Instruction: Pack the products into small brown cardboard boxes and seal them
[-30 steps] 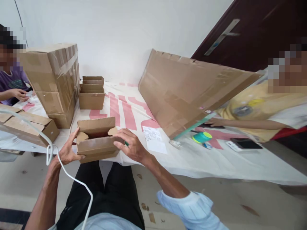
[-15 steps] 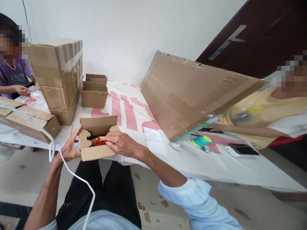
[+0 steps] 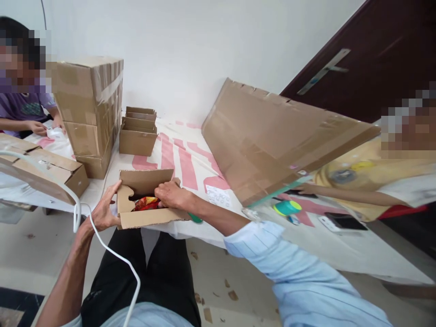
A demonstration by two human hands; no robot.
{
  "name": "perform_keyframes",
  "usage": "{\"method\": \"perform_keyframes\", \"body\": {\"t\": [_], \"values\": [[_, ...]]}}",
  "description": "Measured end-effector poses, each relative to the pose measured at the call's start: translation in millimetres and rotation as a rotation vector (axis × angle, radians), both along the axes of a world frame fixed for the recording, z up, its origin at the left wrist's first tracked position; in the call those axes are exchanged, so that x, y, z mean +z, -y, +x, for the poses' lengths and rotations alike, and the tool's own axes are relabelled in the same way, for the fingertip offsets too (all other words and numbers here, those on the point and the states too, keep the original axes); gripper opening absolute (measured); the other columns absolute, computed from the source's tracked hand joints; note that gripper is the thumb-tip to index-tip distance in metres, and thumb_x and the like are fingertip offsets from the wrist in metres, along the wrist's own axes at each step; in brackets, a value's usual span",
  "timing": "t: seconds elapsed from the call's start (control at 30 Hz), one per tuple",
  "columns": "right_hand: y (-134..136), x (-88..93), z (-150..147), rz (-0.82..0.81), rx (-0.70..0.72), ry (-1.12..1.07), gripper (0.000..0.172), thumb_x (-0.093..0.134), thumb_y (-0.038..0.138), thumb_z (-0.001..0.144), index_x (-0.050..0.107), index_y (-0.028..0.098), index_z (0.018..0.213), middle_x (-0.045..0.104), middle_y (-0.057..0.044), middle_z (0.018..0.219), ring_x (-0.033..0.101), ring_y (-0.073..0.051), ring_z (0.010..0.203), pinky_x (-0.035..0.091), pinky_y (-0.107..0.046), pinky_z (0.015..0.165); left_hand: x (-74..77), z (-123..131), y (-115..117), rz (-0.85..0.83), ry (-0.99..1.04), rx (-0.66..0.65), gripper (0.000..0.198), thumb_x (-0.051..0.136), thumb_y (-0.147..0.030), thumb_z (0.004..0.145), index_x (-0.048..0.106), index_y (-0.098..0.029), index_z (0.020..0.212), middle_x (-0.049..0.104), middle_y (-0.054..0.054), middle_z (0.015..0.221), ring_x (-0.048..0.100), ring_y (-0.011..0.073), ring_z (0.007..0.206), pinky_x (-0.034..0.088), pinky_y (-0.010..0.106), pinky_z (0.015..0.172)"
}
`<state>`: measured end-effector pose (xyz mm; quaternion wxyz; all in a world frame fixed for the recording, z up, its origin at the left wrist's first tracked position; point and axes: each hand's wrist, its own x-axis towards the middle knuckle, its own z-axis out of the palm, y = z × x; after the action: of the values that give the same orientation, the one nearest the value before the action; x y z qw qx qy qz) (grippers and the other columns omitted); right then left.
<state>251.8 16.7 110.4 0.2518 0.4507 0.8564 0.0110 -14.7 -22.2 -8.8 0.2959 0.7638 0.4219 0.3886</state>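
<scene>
One open box (image 3: 150,219) at the near edge of the tabletop (image 3: 327,246); left hand (image 3: 105,211) spread around its end, holding. Right hand (image 3: 173,194) inside at a red packet (image 3: 146,203), grip hidden. Risk: right forearm (image 3: 218,215) pressing the wall may tip the box.

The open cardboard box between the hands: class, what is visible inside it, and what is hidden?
Inside the box lies a shiny red-and-yellow item. The right hand covers whatever is toward the right end; the box's bottom is hidden too.
</scene>
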Motion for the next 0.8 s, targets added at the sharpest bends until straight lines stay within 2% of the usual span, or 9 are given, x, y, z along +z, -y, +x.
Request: {"method": "perform_keyframes", "body": {"t": [0.1, 0.2, 0.4, 0.5, 0.57, 0.67, 0.73, 0.8], "values": [[-1, -2.2, 5, 0.023, 0.039, -0.104, 0.023, 0.06, 0.022, 0.101, 0.078, 0.012, 0.111, 0.078, -0.019, 0.117, 0.074, -0.031, 0.108, 0.047, -0.034, 0.081, -3.0, -2, 0, -0.005, 0.022, 0.016, 0.124, 0.093, -0.04, 0.068, 0.026, -0.029, 0.172, 0.042, 0.02, 0.165, 0.053, 0.0423, 0.141, 0.059, 0.05, 0.1], [2, 4.9, 22, 0.101, 0.003, -0.356, 0.021, 0.058, 0.023, 0.099, 0.077, 0.016, 0.106, 0.079, -0.013, 0.113, 0.072, -0.025, 0.1, 0.045, -0.031, 0.079, 0.0, -2, -1, -0.034, 0.035, 0.016, 0.126, 0.093, -0.043, 0.068, 0.024, -0.027, 0.172, 0.044, 0.022, 0.164, 0.053, 0.0443, 0.143, 0.059, 0.052, 0.1], [5, 48.5, 73, 0.253, -0.07, -1.11, 0.019, 0.06, 0.028, 0.093, 0.076, 0.019, 0.092, 0.074, -0.003, 0.086, 0.063, -0.017, 0.077, 0.045, -0.028, 0.07, 8.3, 15, -13, -0.08, 0.066, -0.008, 0.134, 0.097, -0.042, 0.064, 0.019, -0.034, 0.173, 0.036, 0.021, 0.172, 0.052, 0.0462, 0.147, 0.058, 0.055, 0.103], [4, 67.3, 92, 0.308, -0.155, -1.37, 0.02, 0.067, 0.037, 0.088, 0.073, 0.018, 0.084, 0.066, 0.001, 0.073, 0.056, -0.015, 0.068, 0.041, -0.027, 0.062, 16.8, 11, -23, -0.066, 0.029, -0.071, 0.134, 0.1, -0.042, 0.061, 0.025, -0.034, 0.172, 0.039, 0.02, 0.172, 0.047, 0.0479, 0.152, 0.057, 0.058, 0.105], [3, 72.6, 100, 0.318, -0.207, -1.492, 0.024, 0.071, 0.042, 0.084, 0.07, 0.018, 0.08, 0.062, 0.002, 0.069, 0.052, -0.014, 0.064, 0.04, -0.027, 0.059, 31.0, -1, -28, -0.05, 0.015, -0.081, 0.113, 0.096, -0.042, 0.068, 0.04, -0.034, 0.167, 0.044, 0.017, 0.17, 0.047, 0.0456, 0.153, 0.057, 0.057, 0.107], [-1, 70.5, 101, 0.336, -0.266, -1.635, 0.029, 0.073, 0.046, 0.08, 0.066, 0.019, 0.074, 0.059, 0.002, 0.066, 0.051, -0.013, 0.061, 0.041, -0.027, 0.057, 65.8, -14, -30, 0.003, 0.113, 0.014, 0.076, 0.085, -0.043, 0.084, 0.059, -0.03, 0.154, 0.056, 0.015, 0.162, 0.054, 0.0399, 0.149, 0.056, 0.055, 0.111], [-5, 66.7, 95, 0.371, -0.297, -1.72, 0.03, 0.074, 0.048, 0.079, 0.066, 0.02, 0.074, 0.06, 0.003, 0.065, 0.053, -0.014, 0.061, 0.043, -0.026, 0.057, 91.8, -8, -29, 0.04, 0.221, 0.018, 0.076, 0.087, -0.044, 0.084, 0.06, -0.028, 0.154, 0.061, 0.016, 0.158, 0.057, 0.0393, 0.147, 0.055, 0.054, 0.113], [-10, 64.5, 83, 0.387, -0.313, -1.801, 0.032, 0.076, 0.05, 0.079, 0.066, 0.02, 0.074, 0.063, 0.002, 0.066, 0.056, -0.014, 0.063, 0.046, -0.026, 0.058, 114.1, 12, -28, 0.047, 0.307, -0.064, 0.088, 0.093, -0.042, 0.077, 0.057, -0.028, 0.156, 0.064, 0.016, 0.154, 0.059, 0.0399, 0.145, 0.056, 0.052, 0.112]]}}
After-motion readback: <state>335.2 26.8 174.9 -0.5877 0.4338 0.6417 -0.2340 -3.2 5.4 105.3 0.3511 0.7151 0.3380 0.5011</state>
